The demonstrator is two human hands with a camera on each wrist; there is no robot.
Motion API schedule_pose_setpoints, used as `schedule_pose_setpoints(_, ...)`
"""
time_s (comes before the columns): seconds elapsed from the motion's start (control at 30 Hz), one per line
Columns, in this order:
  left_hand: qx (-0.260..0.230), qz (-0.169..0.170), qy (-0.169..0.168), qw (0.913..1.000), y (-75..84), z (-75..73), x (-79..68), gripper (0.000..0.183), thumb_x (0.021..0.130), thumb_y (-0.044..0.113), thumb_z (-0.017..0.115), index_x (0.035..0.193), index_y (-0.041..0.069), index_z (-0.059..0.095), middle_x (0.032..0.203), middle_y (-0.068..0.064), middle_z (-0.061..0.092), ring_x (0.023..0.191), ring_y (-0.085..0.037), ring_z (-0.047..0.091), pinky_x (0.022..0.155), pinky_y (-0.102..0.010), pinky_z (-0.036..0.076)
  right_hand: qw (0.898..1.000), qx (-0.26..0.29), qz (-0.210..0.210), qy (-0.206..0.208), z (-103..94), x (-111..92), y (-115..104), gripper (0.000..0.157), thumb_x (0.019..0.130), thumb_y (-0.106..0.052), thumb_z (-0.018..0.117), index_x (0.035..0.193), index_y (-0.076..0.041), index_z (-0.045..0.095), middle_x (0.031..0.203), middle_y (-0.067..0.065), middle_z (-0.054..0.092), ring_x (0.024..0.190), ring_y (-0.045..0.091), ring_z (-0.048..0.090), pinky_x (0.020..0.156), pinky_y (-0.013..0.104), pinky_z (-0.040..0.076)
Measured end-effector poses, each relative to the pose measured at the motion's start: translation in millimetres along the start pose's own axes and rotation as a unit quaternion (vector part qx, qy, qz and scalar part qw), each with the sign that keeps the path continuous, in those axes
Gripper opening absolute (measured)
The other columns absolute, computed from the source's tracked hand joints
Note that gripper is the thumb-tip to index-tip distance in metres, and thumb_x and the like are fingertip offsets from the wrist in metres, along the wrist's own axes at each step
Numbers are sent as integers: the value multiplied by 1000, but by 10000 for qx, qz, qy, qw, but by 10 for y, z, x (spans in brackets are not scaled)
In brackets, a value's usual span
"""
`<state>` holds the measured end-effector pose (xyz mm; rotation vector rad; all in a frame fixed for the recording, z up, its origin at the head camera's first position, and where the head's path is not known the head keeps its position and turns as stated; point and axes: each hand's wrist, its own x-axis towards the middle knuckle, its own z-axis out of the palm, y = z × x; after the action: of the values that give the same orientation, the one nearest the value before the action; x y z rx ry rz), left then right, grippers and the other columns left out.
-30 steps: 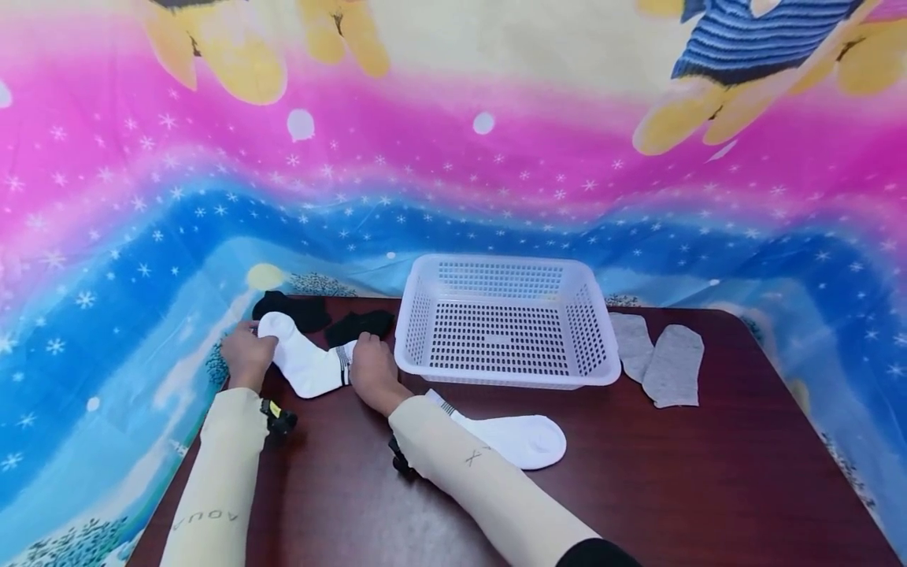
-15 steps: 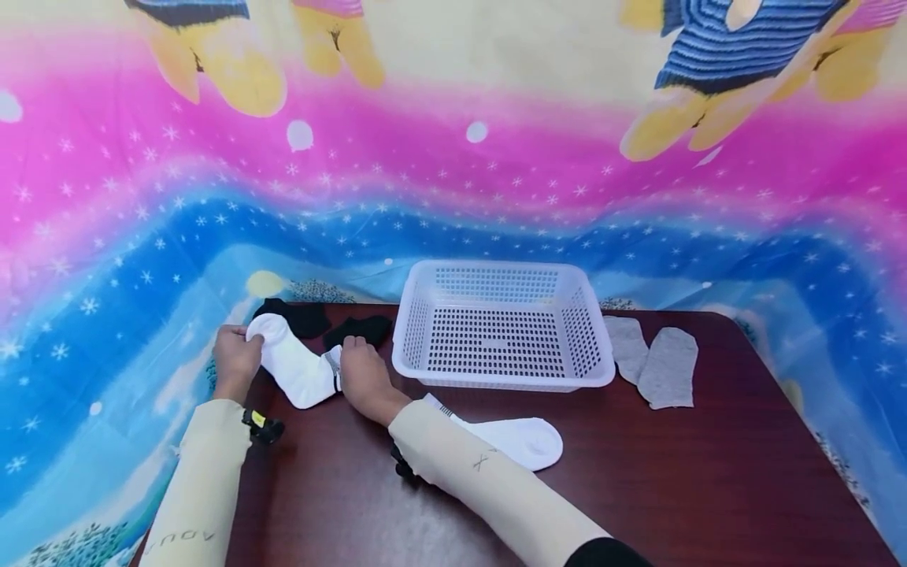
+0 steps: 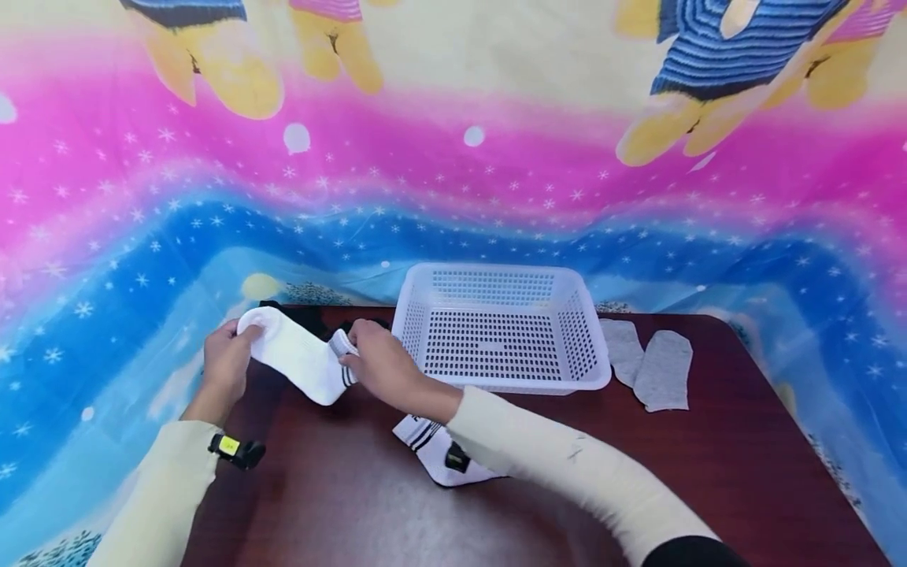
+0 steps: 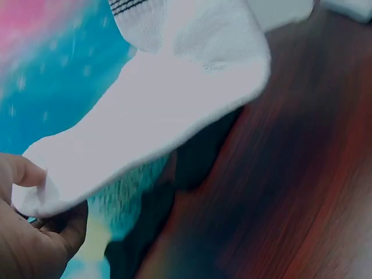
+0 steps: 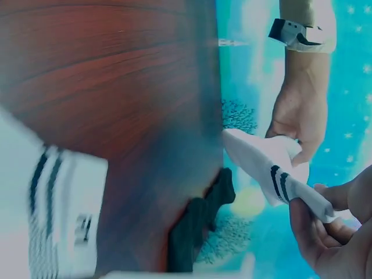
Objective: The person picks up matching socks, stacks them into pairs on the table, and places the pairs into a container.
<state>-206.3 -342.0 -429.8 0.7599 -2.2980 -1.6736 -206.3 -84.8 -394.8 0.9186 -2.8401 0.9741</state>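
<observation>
A white sock (image 3: 298, 354) with dark cuff stripes is stretched between my two hands, lifted above the table. My left hand (image 3: 225, 358) pinches its toe between thumb and fingers, as the left wrist view also shows. At the other end my right hand (image 3: 386, 362) pinches the striped cuff; in the right wrist view thumb and fingers (image 5: 302, 224) grip its edge. A second white sock (image 3: 425, 449) with black stripes lies on the table under my right forearm, which hides part of it. Behind the held sock lie black socks (image 5: 189, 229), largely covered in the head view.
A white perforated plastic basket (image 3: 500, 386) stands at the back middle of the dark red-brown table (image 3: 638, 488). Two grey socks (image 3: 664, 370) lie right of it, overlapping. A patterned cloth (image 3: 453, 181) hangs close behind the table and along its sides.
Both hands have raised the white sock off the table, its toe moving left. My right hand has turned, its forearm swinging right over the second white sock, whose striped cuff now shows.
</observation>
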Motion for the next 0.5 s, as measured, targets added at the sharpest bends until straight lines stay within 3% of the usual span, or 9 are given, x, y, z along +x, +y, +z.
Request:
schedule_pose_setpoints(0.2,183,525,-609,9966,260,188,-309,52,96,31,57,134,-4,51,107,-1,59,81,3,57,70,-13,50,9992,369,-63,-116,-414,-289,285,21,90,-27,67,96,-14,53,88,-3,56,75,9,50,63,19,42)
schedule_pose_setpoints(0.37,202,824,-1251,9885,418,326,-601,49,94,30,61,128,-3,53,96,5,65,78,-1,63,71,-20,54,9965,766,233,-253,-704,-629,553,22,89,-30,68,95,-16,52,79,-3,56,68,10,49,60,22,42)
schedule_pose_setpoints(0.5,374,929,-1672,9808,467,386,-848,43,91,29,65,117,-4,55,94,-1,68,76,-6,65,68,-25,56,9948,904,370,-273,-883,-925,768,22,88,-28,70,95,-15,53,79,-4,56,67,9,48,59,22,42)
